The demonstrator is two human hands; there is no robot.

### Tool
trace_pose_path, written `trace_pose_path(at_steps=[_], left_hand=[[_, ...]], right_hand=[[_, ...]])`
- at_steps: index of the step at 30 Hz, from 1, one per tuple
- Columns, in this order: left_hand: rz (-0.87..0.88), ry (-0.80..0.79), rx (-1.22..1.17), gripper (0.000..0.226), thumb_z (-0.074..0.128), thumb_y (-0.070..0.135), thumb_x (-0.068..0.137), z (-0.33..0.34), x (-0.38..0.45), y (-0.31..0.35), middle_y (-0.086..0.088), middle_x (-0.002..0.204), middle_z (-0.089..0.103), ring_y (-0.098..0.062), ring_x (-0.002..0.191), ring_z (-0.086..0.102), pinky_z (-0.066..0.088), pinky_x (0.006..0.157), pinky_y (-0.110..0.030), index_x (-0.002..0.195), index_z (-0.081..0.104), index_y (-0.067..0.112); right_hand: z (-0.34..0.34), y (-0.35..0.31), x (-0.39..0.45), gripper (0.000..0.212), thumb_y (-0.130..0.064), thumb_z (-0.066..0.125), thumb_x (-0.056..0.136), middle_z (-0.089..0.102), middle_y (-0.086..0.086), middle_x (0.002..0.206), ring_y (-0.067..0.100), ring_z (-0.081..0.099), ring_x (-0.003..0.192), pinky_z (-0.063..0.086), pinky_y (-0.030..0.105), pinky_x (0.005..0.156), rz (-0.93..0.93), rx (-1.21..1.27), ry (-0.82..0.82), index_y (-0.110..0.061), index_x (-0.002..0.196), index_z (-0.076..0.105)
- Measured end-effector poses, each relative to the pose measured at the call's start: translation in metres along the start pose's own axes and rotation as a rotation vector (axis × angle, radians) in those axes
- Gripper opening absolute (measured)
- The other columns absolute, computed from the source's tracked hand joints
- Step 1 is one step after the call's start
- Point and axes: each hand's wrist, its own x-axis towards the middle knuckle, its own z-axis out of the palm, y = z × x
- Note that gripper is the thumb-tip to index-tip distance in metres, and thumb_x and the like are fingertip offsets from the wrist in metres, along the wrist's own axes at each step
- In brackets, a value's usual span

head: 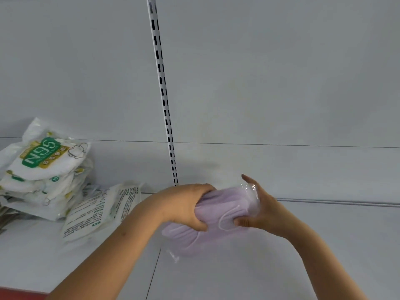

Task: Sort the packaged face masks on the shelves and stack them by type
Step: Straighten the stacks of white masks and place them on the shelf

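Observation:
A clear-wrapped pack of lilac face masks (225,206) is held just above the white shelf (281,267), near the middle. My left hand (186,205) grips its left end, fingers curled over the top and thumb underneath. My right hand (257,210) pinches its right end at the crinkled wrap. Another lilac pack (186,241) lies on the shelf directly beneath. A leaning stack of white N95 mask bags (43,169) sits at the far left. One white bag (97,211) lies print side up beside that stack.
A slotted white upright (166,109) runs down the back panel to the shelf behind my hands. A seam (154,269) divides two shelf boards. The shelf's red front edge (19,293) shows at bottom left.

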Motion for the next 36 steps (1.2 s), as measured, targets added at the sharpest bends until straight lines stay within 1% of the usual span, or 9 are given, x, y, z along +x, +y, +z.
trace_pose_path(at_steps=[3,5,11,18,20,25,29,33,36], left_hand=[[-0.056,-0.007,0.004,0.098,0.085,0.064,0.065,0.008,-0.008,-0.022,0.021,0.141,0.051,-0.007,0.127,0.052,0.043,0.106,-0.027,0.147,0.038,0.04],[-0.086,0.024,-0.046,0.096,0.086,0.063,0.064,0.01,-0.022,-0.036,0.025,0.139,0.05,-0.001,0.126,0.05,0.041,0.106,-0.022,0.145,0.041,0.042],[-0.154,0.103,-0.63,0.105,0.096,0.048,0.059,0.044,-0.05,-0.082,0.035,0.136,0.054,0.006,0.133,0.049,0.039,0.109,-0.016,0.143,0.034,0.056],[-0.111,0.127,-0.799,0.152,0.1,0.043,0.053,0.071,-0.031,-0.091,0.051,0.142,0.034,0.009,0.141,0.037,0.036,0.117,-0.025,0.157,-0.012,0.042],[-0.069,0.132,-0.793,0.139,0.098,0.029,0.062,0.067,-0.025,-0.087,0.045,0.14,0.044,0.01,0.136,0.043,0.039,0.113,-0.021,0.157,-0.003,0.042],[-0.13,0.39,-0.863,0.074,0.091,0.023,0.074,0.054,-0.024,-0.072,0.014,0.127,0.07,-0.007,0.121,0.064,0.052,0.103,-0.032,0.137,0.053,0.03],[-0.074,0.472,-0.95,0.058,0.082,0.015,0.082,0.049,-0.026,-0.065,0.01,0.124,0.072,-0.007,0.116,0.066,0.053,0.098,-0.026,0.132,0.055,0.026],[-0.041,0.339,-0.923,0.092,0.094,0.036,0.068,0.066,-0.029,-0.072,0.014,0.138,0.061,-0.009,0.131,0.056,0.048,0.105,-0.024,0.144,0.041,0.033],[-0.04,0.244,-0.844,0.129,0.098,0.037,0.062,0.085,-0.031,-0.072,0.024,0.147,0.048,-0.003,0.14,0.046,0.041,0.113,-0.027,0.154,0.009,0.049]], right_hand=[[0.009,0.02,0.0,0.073,-0.046,0.09,0.063,0.067,-0.024,0.117,-0.003,0.061,0.112,0.049,0.029,0.098,0.021,-0.037,-0.033,-0.039,0.127,0.056],[0.012,0.023,-0.002,0.059,-0.039,0.089,0.069,0.068,-0.025,0.114,-0.004,0.062,0.109,0.047,0.023,0.094,0.022,-0.026,-0.027,-0.034,0.121,0.062],[0.016,0.037,0.002,0.067,-0.047,0.088,0.066,0.069,-0.015,0.121,0.004,0.062,0.117,0.046,0.028,0.099,0.059,0.087,0.012,-0.027,0.125,0.063],[0.017,0.041,0.004,0.057,-0.016,0.086,0.073,0.072,-0.009,0.117,0.009,0.065,0.114,0.049,0.024,0.097,0.038,0.211,0.009,-0.019,0.125,0.063],[0.016,0.041,0.004,0.056,-0.015,0.084,0.075,0.072,-0.006,0.12,0.012,0.064,0.118,0.049,0.024,0.099,0.038,0.255,-0.002,-0.018,0.126,0.063],[0.016,0.029,0.002,0.067,-0.021,0.085,0.077,0.066,0.002,0.13,0.02,0.058,0.126,0.045,0.034,0.106,-0.007,0.373,-0.023,-0.013,0.136,0.055],[0.013,0.015,0.005,0.069,-0.016,0.08,0.074,0.068,0.004,0.127,0.02,0.063,0.12,0.051,0.029,0.099,-0.072,0.421,0.042,-0.014,0.137,0.052],[0.009,0.027,0.0,0.08,-0.015,0.084,0.073,0.063,0.002,0.134,0.019,0.058,0.127,0.048,0.035,0.105,-0.045,0.361,-0.005,-0.02,0.143,0.043],[0.015,0.036,-0.002,0.087,-0.023,0.09,0.068,0.065,-0.005,0.131,0.014,0.06,0.124,0.048,0.034,0.105,-0.001,0.295,-0.01,-0.027,0.141,0.041]])
